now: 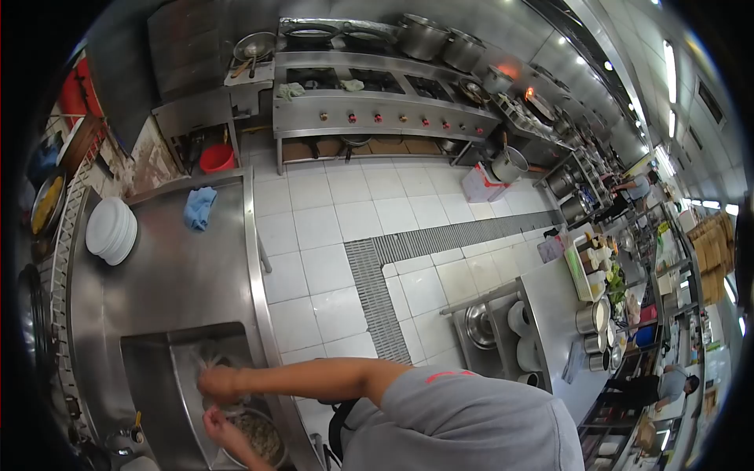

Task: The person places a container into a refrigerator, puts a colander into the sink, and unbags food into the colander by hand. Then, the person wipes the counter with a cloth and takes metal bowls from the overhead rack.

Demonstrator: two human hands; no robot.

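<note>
My right hand is over the steel sink, its fingers curled closed. A clear, wispy thing, like thin plastic, sticks out past it; blur hides its exact kind. Just below, my left hand is also closed, with its fingertips drawn together close to my right hand. What it holds, if anything, is hidden. Under my left forearm stands a round metal bowl in the sink, with pale, wet-looking food pieces inside.
On the steel counter lie stacked white plates and a blue cloth. A stove range with pots lines the far wall. A floor drain grate crosses the tiles. Other people stand at the right.
</note>
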